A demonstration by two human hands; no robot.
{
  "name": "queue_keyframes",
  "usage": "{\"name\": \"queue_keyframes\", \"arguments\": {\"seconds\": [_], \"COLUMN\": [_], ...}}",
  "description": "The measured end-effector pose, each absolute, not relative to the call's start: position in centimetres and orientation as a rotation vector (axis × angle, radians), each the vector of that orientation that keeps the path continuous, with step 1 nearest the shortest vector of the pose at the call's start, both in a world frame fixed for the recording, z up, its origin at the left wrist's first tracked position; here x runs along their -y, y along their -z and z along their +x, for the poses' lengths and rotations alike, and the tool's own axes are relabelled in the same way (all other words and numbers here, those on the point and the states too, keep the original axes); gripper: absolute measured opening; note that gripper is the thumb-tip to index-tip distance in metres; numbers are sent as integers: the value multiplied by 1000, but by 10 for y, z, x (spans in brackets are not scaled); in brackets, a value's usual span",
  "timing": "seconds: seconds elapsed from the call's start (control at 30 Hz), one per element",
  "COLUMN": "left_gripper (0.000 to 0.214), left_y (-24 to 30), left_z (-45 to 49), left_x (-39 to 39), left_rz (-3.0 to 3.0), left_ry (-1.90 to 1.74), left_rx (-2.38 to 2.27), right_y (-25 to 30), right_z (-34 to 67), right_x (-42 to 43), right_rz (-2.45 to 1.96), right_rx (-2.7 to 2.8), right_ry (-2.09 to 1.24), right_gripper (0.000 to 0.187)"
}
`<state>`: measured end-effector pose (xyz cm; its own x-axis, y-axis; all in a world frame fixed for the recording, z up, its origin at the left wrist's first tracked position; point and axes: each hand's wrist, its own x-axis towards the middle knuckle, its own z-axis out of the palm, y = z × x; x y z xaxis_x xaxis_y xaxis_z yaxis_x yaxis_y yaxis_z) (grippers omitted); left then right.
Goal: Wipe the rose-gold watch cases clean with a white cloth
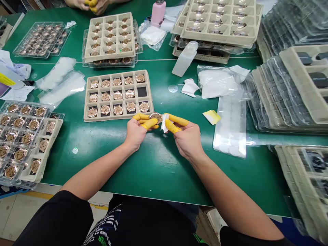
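Above green table (123, 184), by beige compartmented tray (115, 118)'s right corner, left hand (136, 132) pinched circular gold-toned watch case (154, 118) by rim, probably sparing face; right hand (188, 138) grasped white cloth (164, 125) against it.

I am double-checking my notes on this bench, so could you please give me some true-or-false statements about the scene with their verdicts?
1. The left hand holds a watch case. True.
2. The right hand holds the pink bottle. False: it holds a white wipe, and the bottle stands farther back.
3. Yellow finger covers are worn on both hands. True.
4. The yellow-and-white paper lies left of the beige tray nearest the hands. False: it lies to the right.
5. Another person's hands are at the far side of the green table. True.
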<state>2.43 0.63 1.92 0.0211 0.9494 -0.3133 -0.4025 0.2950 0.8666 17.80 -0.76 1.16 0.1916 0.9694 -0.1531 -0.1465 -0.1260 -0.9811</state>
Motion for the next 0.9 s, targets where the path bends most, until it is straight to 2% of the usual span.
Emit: {"name": "queue_keyframes", "arguments": {"seconds": [0.1,0.23,0.3,0.4,0.53,0.7,0.9], "left_gripper": [46,48,49,46,42,37,28], "left_y": [-19,-18,-18,-17,-19,-34,-57], "left_z": [24,26,27,27,14,-15,-19], "left_x": [-5,-6,-6,-3,-9,-86,-175], "left_rz": [734,807,789,757,1000,1607,2012], "left_ry": [-1143,-1124,-1103,-1073,-1005,-898,-329], "left_rx": [-1060,-1071,-1074,-1066,-1122,-1560,-1736], "right_y": [-9,-8,-8,-11,-28,-52,-48], "right_z": [176,172,172,183,217,240,234], "right_x": [8,4,0,-7,-10,0,-2], "right_rz": [-1326,-1362,-1384,-1426,-1531,-1577,-1468], "right_rx": [929,979,966,994,1420,1277,1226], "right_ry": [-1263,-1214,-1092,-889,-575,-560,-758], "right_gripper": [52,39,30,28,25,27,21]}}
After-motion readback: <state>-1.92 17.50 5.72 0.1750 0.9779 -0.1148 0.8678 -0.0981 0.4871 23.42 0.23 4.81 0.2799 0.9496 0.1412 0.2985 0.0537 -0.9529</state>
